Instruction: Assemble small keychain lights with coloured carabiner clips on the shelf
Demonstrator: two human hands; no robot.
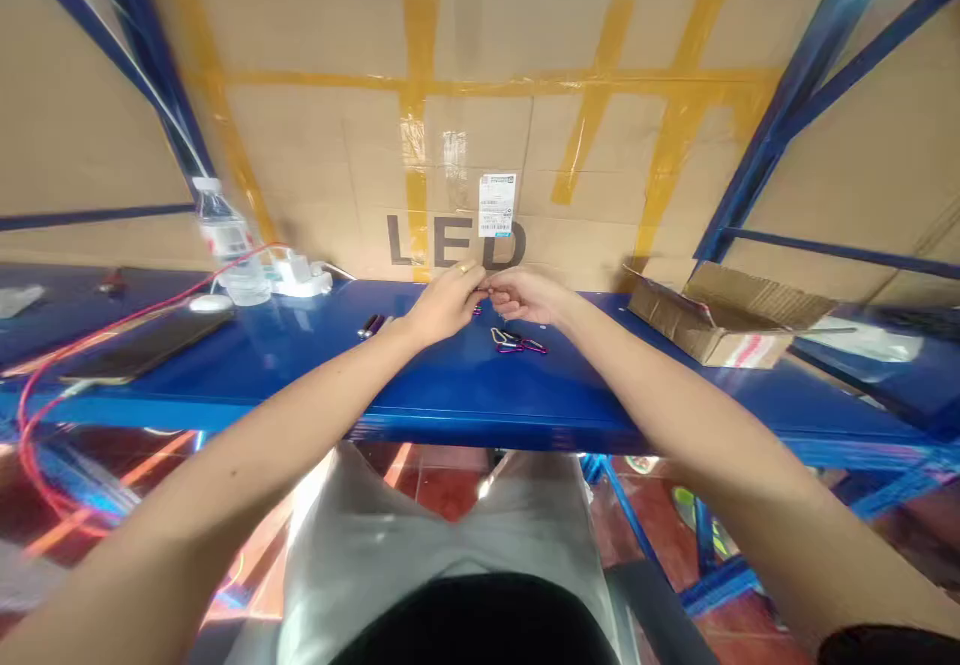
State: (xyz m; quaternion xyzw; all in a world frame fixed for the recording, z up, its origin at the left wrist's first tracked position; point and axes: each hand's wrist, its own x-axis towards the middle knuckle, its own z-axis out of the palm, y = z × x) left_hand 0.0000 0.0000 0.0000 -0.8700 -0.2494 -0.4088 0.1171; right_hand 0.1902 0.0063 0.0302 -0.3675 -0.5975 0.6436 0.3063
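While your left hand [442,307] and right hand [529,297] met over the blue table [450,385], both grips pinched one small purple piece [478,308]; clips [517,342] lay just beside it. Probably a fitting step; the next move calls for steady fingertips.

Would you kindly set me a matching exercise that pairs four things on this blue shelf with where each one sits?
Things:
1. water bottle
2. cardboard box
3. carabiner clips
4. phone

Places:
a. lying flat at the left, near the shelf's front edge
b. at the right end, flaps open
c. close by the left hand and right hand
d. upright at the back left, beside a white charger

Pairs: 1-d, 2-b, 3-c, 4-a
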